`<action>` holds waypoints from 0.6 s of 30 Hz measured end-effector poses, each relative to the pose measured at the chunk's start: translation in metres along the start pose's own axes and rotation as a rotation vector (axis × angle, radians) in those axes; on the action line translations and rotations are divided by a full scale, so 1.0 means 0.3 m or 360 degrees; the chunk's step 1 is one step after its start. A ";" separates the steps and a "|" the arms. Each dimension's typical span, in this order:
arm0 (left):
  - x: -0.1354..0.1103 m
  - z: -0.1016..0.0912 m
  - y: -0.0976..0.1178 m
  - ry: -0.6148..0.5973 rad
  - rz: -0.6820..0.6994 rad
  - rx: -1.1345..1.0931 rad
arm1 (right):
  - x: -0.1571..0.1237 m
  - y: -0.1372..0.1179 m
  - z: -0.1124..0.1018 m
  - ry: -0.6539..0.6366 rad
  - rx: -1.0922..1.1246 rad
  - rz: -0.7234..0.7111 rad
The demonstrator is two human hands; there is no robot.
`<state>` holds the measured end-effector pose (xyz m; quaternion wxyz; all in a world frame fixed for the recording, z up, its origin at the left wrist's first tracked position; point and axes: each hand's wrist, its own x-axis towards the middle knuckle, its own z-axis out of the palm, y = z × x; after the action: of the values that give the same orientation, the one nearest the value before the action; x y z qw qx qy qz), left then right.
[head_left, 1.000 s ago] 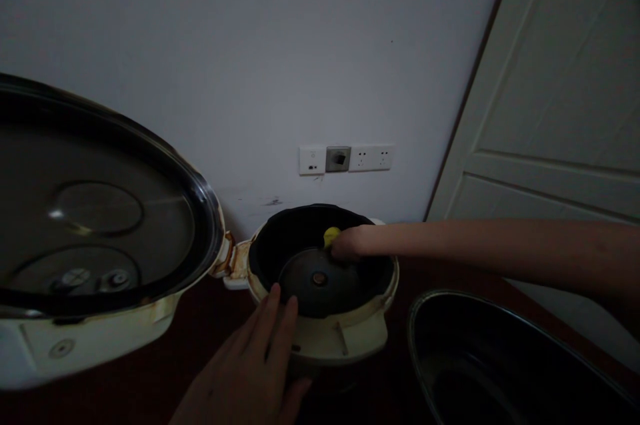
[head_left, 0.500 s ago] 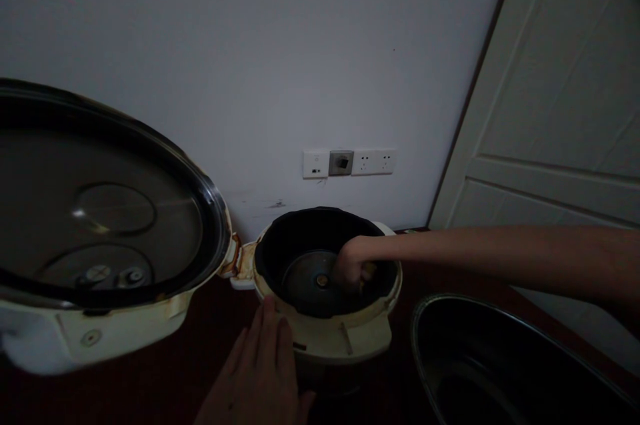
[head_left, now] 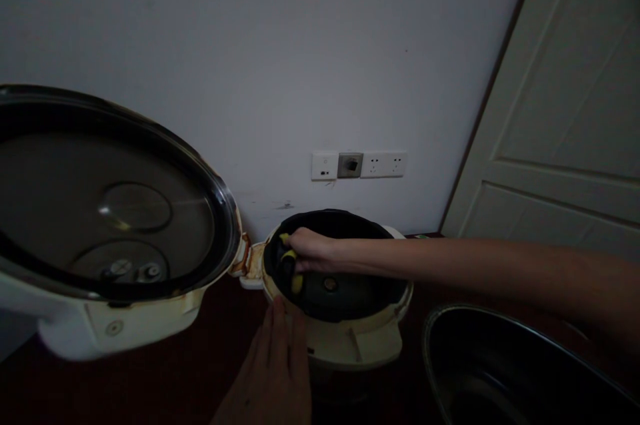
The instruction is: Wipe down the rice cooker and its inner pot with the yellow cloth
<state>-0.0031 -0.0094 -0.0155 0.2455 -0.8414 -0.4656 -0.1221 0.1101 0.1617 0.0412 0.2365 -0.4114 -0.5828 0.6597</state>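
Note:
An electric pressure cooker (head_left: 350, 348) stands against the wall, its off-white rim stained brown and its lid (head_left: 60, 191) swung open to the left. Inside its dark cavity, my right hand (head_left: 307, 248) is closed on a yellow and dark cloth (head_left: 297, 283), pressed near the left inner wall. Parts of the cloth stick out below and beside the fingers; the rest is hidden. My left hand (head_left: 275, 368) lies with fingers stretched out against the front left of the cooker's rim. A round metal disc (head_left: 330, 284) shows in the middle of the cavity floor.
A dark inner pot (head_left: 500, 365) with a pale rim sits at the lower right, below my right forearm. Wall sockets and a switch (head_left: 357, 165) are behind the cooker. A white panelled door (head_left: 575, 111) stands at the right. The tabletop (head_left: 200, 371) is dark red.
My right hand has moved with the cloth from the right part of the cavity to its left wall. My left hand stays at the rim. The whole view has shifted slightly.

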 end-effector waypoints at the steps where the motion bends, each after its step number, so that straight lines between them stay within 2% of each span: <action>1: 0.001 -0.003 0.000 -0.0012 0.0013 0.0012 | 0.001 -0.019 0.007 0.0069 0.0037 -0.0018; 4: 0.002 -0.014 -0.002 -0.0041 0.0016 0.0006 | -0.011 -0.041 0.029 0.0243 0.0035 -0.0066; 7: 0.000 -0.026 -0.004 -0.0063 0.0005 -0.0034 | -0.056 -0.021 0.045 0.0205 -0.0045 -0.0115; 10: 0.000 -0.041 -0.006 -0.0082 0.0002 -0.0087 | -0.132 0.001 0.033 -0.0023 -0.0123 -0.0146; 12: 0.003 -0.048 -0.009 -0.0088 -0.0002 -0.0125 | -0.188 0.001 -0.003 -0.0204 -0.0220 -0.0115; 18: 0.021 -0.050 -0.020 -0.0197 0.0024 -0.0192 | -0.295 -0.042 -0.196 -0.0702 -0.0788 0.0149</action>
<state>-0.0044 -0.0101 0.0017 0.1661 -0.8641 -0.4654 -0.0958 0.2049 0.1280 0.0782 -0.0332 -0.3300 -0.7429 0.5814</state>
